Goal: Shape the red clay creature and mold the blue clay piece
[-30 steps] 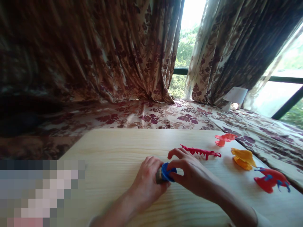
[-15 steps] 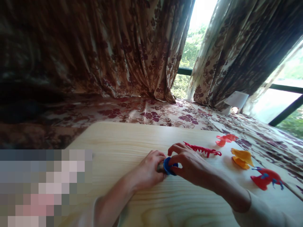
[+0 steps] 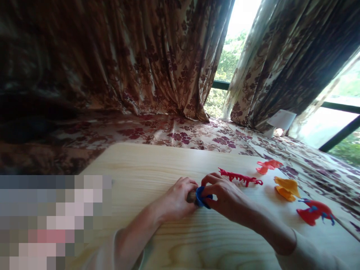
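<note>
Near the middle of the wooden table, my left hand [image 3: 180, 198] is closed around a small grey-brown piece [image 3: 191, 197], most of it hidden by my fingers. On the right end of that piece sits a cup-like flap of blue modelling clay [image 3: 200, 198]. My right hand [image 3: 222, 191] comes in from the right, its thumb and fingers pinching the rim of the blue clay. Just beyond my right hand lies a long red clay figure [image 3: 239, 177] with a toothed edge and a curled end.
On the table's [image 3: 146, 161] right side stand an orange-red clay figure [image 3: 268, 166], a yellow one [image 3: 287, 188] and a red one with blue strips [image 3: 316, 213]. Behind are floral cloth [image 3: 180, 131], curtains and a white lamp [image 3: 282, 119]. A pixelated patch covers the lower left.
My right fingers have closed in on the blue clay and its rim has bent inward. Both hands stay in nearly the same place; the clay figures on the table have not moved.
</note>
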`<state>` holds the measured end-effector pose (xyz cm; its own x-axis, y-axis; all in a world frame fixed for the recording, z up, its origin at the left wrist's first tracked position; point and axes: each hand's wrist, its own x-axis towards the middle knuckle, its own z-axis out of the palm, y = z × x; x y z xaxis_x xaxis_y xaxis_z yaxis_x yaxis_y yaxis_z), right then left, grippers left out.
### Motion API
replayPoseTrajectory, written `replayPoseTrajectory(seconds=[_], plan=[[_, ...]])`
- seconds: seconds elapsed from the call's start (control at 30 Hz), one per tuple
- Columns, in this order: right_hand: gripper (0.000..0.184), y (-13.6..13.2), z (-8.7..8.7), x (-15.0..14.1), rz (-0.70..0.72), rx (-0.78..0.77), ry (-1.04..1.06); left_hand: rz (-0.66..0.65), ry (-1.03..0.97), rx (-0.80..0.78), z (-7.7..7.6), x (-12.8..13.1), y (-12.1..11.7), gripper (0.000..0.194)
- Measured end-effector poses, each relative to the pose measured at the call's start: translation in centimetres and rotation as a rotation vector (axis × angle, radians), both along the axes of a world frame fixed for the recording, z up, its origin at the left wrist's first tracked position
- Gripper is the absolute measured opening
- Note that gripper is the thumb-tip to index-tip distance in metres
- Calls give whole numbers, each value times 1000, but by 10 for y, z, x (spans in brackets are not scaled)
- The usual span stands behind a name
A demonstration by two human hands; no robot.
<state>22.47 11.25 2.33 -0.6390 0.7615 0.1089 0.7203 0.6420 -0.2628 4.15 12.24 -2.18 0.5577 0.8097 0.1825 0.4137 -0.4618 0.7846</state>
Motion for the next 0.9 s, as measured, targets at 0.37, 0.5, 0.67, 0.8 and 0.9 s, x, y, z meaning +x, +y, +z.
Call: replayPoseTrajectory(seconds=[0.37,0.5,0.67,0.8,0.9], plan=[[17,5,8,10,-31,3,26,-2,2,-28,1,-1,-1,40],[17,-2,8,-4,-33,16,-109,4,-12,-27,-3,0,0,41],[17,-1,4,-4,-46,8,-67,9,-19,-27,-1,0,0,38],[7,7,2,11,-122,-326,362,62,-56,-127,7,1,-2,40],[32,11,-3,18,-192,-606,766,144,-185,-249,9,3,-5,41]])
